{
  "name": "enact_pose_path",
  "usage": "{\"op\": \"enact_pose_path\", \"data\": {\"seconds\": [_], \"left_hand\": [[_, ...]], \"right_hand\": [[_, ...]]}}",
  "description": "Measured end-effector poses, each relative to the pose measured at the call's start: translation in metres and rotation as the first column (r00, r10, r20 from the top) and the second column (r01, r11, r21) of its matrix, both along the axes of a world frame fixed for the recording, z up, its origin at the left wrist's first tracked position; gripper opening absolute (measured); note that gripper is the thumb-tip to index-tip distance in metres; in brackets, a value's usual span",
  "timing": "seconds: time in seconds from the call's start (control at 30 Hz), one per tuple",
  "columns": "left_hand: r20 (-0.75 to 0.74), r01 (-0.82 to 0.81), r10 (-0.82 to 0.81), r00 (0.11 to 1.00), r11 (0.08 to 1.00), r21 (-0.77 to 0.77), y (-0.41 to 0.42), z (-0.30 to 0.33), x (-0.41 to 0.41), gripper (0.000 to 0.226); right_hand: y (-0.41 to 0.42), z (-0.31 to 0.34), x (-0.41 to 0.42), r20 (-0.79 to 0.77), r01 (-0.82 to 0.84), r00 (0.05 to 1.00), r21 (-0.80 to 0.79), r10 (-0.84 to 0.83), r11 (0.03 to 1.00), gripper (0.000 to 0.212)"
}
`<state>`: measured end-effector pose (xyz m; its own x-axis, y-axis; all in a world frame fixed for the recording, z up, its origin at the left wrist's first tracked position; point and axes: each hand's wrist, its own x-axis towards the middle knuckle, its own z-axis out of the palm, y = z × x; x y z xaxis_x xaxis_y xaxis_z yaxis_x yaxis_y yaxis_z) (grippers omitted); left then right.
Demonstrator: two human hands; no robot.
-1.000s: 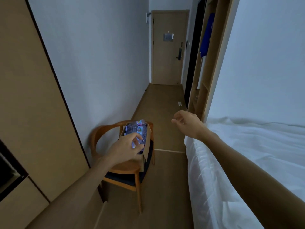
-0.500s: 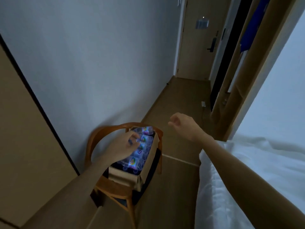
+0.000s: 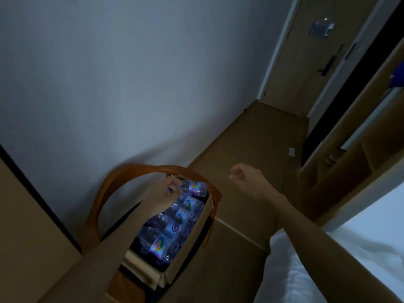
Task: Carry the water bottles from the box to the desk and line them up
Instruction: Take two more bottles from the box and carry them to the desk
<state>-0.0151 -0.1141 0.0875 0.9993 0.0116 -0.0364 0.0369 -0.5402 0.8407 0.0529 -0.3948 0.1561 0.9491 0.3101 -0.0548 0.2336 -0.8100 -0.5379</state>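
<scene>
An open cardboard box (image 3: pixel 185 256) sits on a wooden chair and holds several clear water bottles (image 3: pixel 175 226) with colourful labels, lying on their sides. My left hand (image 3: pixel 162 196) reaches into the far end of the box, its fingers closed around the neck end of the farthest bottle (image 3: pixel 195 188). That bottle lies level with the box's far rim. Off to the right of the chair, my right hand (image 3: pixel 248 179) hovers in the air over the floor, loosely curled and holding nothing. The desk is out of view.
The wooden chair (image 3: pixel 131 178) with a curved backrest stands against the white wall. A bed with white sheets (image 3: pixel 341 259) fills the lower right. A narrow wooden floor leads to a door (image 3: pixel 312 62); an open wardrobe (image 3: pixel 358 154) stands on the right.
The camera has come closer and tilted down over the box. My left hand has slid to the far end of the box and closed on the farthest bottle. The right hand stays raised.
</scene>
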Motion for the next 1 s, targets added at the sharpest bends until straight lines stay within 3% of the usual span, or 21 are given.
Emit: {"op": "enact_pose_path", "data": {"seconds": [0.27,0.5,0.77,1.0], "left_hand": [[-0.079,-0.139,0.134,0.988,0.988,-0.065,0.006,-0.035,0.063,0.009],[-0.166,-0.343,0.338,0.926,0.939,0.000,0.019,-0.077,0.095,0.009],[-0.292,-0.642,0.612,0.735,0.766,-0.010,0.005,-0.099,0.142,0.007],[-0.331,-0.805,0.765,0.553,0.593,0.026,-0.021,-0.110,0.139,0.020]], "right_hand": [[0.013,-0.050,0.109,-0.139,-0.129,0.982,-0.023,0.125,0.991,0.027],[0.062,-0.130,0.184,-0.297,-0.301,0.911,-0.005,0.286,0.954,0.027],[0.108,-0.191,0.281,-0.437,-0.582,0.726,0.022,0.531,0.813,0.018],[0.158,-0.226,0.324,-0.481,-0.751,0.586,-0.019,0.652,0.660,0.030]]}}
